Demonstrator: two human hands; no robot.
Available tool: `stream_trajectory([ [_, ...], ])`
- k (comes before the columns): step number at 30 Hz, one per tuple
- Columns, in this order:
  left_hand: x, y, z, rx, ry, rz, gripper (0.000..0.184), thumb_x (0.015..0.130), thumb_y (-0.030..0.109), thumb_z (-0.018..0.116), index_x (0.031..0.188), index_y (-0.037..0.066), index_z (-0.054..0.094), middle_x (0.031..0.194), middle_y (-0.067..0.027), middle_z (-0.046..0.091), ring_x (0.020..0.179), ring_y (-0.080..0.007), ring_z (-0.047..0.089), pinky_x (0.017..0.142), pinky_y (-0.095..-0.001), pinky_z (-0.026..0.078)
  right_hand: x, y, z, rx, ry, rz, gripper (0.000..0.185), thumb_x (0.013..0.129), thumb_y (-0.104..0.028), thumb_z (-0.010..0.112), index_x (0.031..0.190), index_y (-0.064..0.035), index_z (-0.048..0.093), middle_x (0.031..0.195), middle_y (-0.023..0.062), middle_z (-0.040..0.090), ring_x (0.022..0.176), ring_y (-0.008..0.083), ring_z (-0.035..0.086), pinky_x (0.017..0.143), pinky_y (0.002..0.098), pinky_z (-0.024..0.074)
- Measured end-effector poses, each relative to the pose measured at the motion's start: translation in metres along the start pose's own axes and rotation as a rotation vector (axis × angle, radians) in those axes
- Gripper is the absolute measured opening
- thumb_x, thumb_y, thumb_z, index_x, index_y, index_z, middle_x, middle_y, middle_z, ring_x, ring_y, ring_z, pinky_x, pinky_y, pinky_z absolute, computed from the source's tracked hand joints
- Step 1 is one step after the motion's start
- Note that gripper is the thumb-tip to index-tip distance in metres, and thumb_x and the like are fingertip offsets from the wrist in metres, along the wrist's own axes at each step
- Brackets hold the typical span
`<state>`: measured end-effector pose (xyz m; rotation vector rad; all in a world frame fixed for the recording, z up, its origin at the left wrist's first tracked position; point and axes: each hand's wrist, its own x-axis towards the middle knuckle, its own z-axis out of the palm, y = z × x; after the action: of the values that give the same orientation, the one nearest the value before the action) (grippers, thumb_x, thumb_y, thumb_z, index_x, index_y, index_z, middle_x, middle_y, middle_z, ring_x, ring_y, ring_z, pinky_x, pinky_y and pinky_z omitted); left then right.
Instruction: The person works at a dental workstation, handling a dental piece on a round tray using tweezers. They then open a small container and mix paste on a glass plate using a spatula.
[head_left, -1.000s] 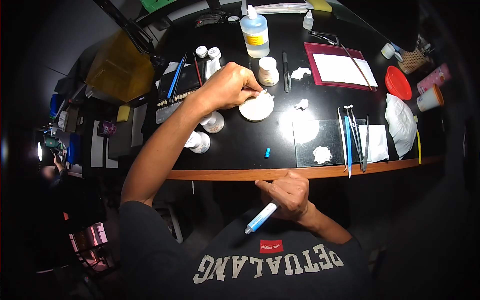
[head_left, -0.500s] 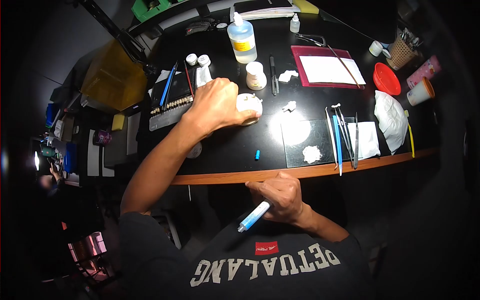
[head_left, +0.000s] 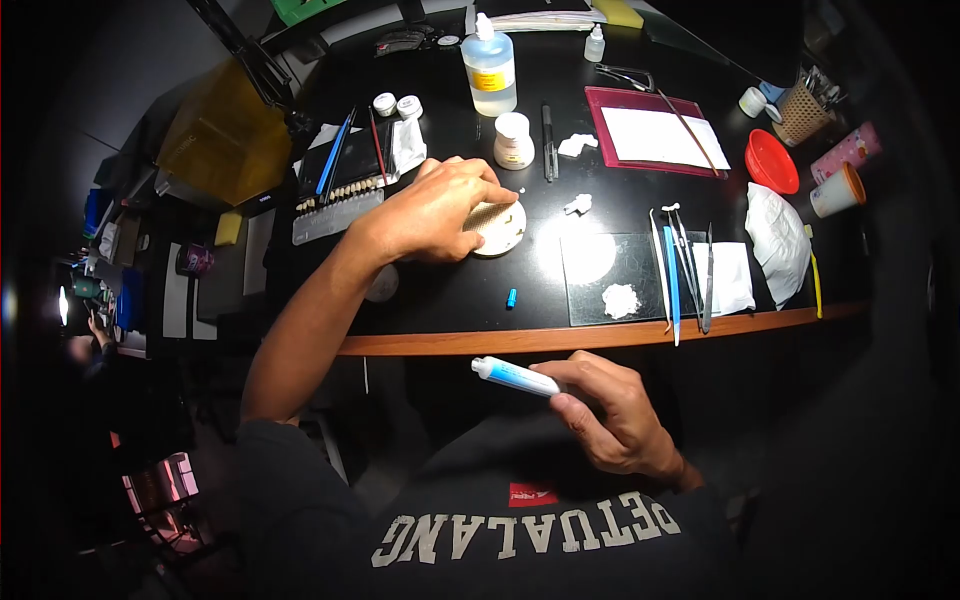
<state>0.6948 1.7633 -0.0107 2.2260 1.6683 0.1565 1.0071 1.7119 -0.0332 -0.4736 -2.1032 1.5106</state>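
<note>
My left hand (head_left: 430,210) is over a round, pale honeycomb tray (head_left: 497,230) on the black table, index finger at its far edge and thumb at its near left. The fingers appear to grip the tray; part of it is hidden under them. A tiny white piece (head_left: 522,190) lies by the index fingertip. Just in front of the table edge, my right hand (head_left: 622,415) pinches a blue-and-white tube (head_left: 515,376) between thumb and fingers, its uncapped nozzle pointing left. A small blue cap (head_left: 512,298) sits on the table nearer the edge.
A glass slab (head_left: 600,285) with white powder (head_left: 621,301) and several tools, including tweezers (head_left: 708,280), lies right. Behind stand a white jar (head_left: 513,140) and a large clear bottle (head_left: 489,70). A shade guide (head_left: 340,210) is left; a red bowl (head_left: 771,162) is far right.
My right hand has turned and raised the tube, its nozzle swinging up from below. My left fingers have shifted on the tray, which shows its honeycomb face more and sits slightly nearer me.
</note>
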Motion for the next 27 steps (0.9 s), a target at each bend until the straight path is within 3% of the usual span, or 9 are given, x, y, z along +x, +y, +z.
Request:
stream_trajectory([
  [3,0.0,-0.003,0.008,-0.011,0.214,0.101,0.041,0.08,0.011,0.081,0.119,0.002,0.076,0.116,-0.0165,0.07,0.109,-0.0302,0.067,0.097,-0.0415,0.053,-0.003,-0.005,-0.01,-0.019,0.049,0.042,0.023,0.097,-0.005,0.066,0.117,0.006,0.07,0.081,0.0105,0.063,0.067,0.0168,0.059,0.063,0.0305,0.0467],
  [6,0.003,0.006,0.012,-0.256,0.289,-0.039,0.025,0.083,0.008,0.079,0.106,-0.002,0.078,0.101,-0.0163,0.074,0.088,-0.029,0.073,0.082,-0.0385,0.058,-0.009,0.003,-0.013,0.01,0.103,0.028,0.022,0.098,-0.004,0.066,0.117,0.0057,0.07,0.082,0.0099,0.065,0.069,0.015,0.06,0.064,0.0293,0.0472],
  [9,0.005,0.005,0.023,-0.258,0.361,0.025,0.019,0.085,0.007,0.078,0.102,-0.003,0.078,0.093,-0.0162,0.075,0.08,-0.0287,0.074,0.076,-0.0375,0.059,-0.012,0.004,-0.013,0.031,0.11,0.062,0.022,0.098,-0.005,0.066,0.117,0.0062,0.07,0.081,0.0098,0.065,0.07,0.0144,0.061,0.065,0.029,0.0477],
  [13,0.005,0.008,0.034,-0.147,0.415,0.044,0.015,0.085,0.004,0.077,0.099,-0.001,0.078,0.091,-0.0165,0.076,0.086,-0.0321,0.075,0.079,-0.039,0.059,-0.014,0.004,-0.011,0.066,0.102,0.107,0.023,0.099,-0.006,0.066,0.118,0.0068,0.069,0.082,0.011,0.065,0.071,0.0159,0.062,0.066,0.0296,0.0484],
  [19,0.001,0.018,0.034,0.03,0.448,0.056,0.006,0.089,0.01,0.076,0.092,0.004,0.075,0.09,-0.0098,0.076,0.082,-0.0305,0.072,0.076,-0.0391,0.052,-0.015,0.014,-0.007,0.078,0.09,0.062,0.024,0.097,-0.005,0.067,0.118,0.0076,0.069,0.085,0.0141,0.068,0.072,0.019,0.064,0.067,0.0315,0.0496],
  [27,0.002,0.022,0.03,0.026,0.459,0.057,0.007,0.091,0.011,0.075,0.092,0.005,0.072,0.087,-0.0095,0.075,0.079,-0.03,0.071,0.075,-0.0386,0.049,-0.013,0.02,-0.01,0.105,0.056,0.091,0.024,0.095,-0.004,0.067,0.116,0.0077,0.07,0.084,0.0143,0.067,0.071,0.0202,0.063,0.064,0.0327,0.0487],
])
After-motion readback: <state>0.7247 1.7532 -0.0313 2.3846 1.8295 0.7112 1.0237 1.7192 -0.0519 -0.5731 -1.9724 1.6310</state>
